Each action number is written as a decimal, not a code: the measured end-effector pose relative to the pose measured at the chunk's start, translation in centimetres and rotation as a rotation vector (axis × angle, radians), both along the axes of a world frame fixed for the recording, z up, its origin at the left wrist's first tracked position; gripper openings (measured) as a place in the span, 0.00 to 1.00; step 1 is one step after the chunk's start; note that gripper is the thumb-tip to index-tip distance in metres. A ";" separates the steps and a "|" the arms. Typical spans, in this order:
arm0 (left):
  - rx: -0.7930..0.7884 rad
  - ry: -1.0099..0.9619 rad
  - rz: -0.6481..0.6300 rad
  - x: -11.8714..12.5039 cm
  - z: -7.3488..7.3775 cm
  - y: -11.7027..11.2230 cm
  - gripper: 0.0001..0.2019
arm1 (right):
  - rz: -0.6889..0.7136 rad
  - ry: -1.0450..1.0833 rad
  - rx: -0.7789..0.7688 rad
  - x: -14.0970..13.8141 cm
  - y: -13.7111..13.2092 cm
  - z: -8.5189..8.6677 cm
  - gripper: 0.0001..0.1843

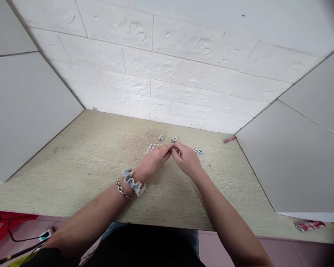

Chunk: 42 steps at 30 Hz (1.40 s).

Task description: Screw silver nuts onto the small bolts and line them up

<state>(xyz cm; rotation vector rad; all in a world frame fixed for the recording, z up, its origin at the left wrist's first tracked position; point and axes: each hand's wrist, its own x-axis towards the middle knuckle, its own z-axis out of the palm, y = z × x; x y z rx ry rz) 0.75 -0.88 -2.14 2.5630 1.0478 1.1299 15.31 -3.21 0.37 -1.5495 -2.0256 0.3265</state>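
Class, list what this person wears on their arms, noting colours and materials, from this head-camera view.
On the left forearm sit a silver chain-link bracelet and a ruffled blue-and-white fabric scrunchie. The right forearm wears nothing visible. A black short sleeve shows at the lower left.

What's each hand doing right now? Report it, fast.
Left hand: closed to a fingertip pinch; anything held is too small to tell.
Right hand: closed to a fingertip pinch against the left; same, cannot tell.
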 end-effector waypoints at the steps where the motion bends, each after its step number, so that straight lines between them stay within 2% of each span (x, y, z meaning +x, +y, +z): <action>1: 0.004 0.002 0.000 0.0 0.0 0.0 0.13 | -0.001 0.009 -0.002 0.0 0.0 0.0 0.10; 8: 0.028 -0.002 0.061 -0.1 0.2 -0.1 0.12 | 0.016 0.099 -0.029 0.3 0.2 0.4 0.11; 13: 0.053 -0.103 0.103 -0.1 0.2 0.1 0.10 | 0.045 0.107 0.063 0.9 0.6 0.6 0.09; 17: 0.004 -0.149 0.107 -0.2 0.1 0.3 0.09 | 0.084 0.069 0.126 0.7 0.6 1.0 0.09; 20: -0.078 -0.175 0.143 -0.7 0.5 0.5 0.16 | 0.062 0.013 0.148 0.6 1.3 1.6 0.08; 24: -0.109 -0.273 0.300 -1.4 1.8 0.8 0.24 | 0.014 -0.162 0.128 0.7 3.9 1.8 0.09; 27: -0.079 -0.346 0.363 -1.8 2.6 0.9 0.22 | 0.030 -0.366 0.065 0.5 6.2 1.1 0.10; 30: -0.054 -0.377 0.366 -1.9 3.0 0.9 0.17 | 0.061 -0.456 0.015 0.2 7.9 0.1 0.10; 36: -0.053 -0.367 0.330 -1.9 2.9 0.8 0.13 | 0.056 -0.462 -0.055 -0.6 9.2 -0.9 0.11; 42: -0.026 -0.356 0.318 -1.9 2.7 1.0 0.11 | -0.034 -0.346 0.017 0.5 8.3 -0.5 0.14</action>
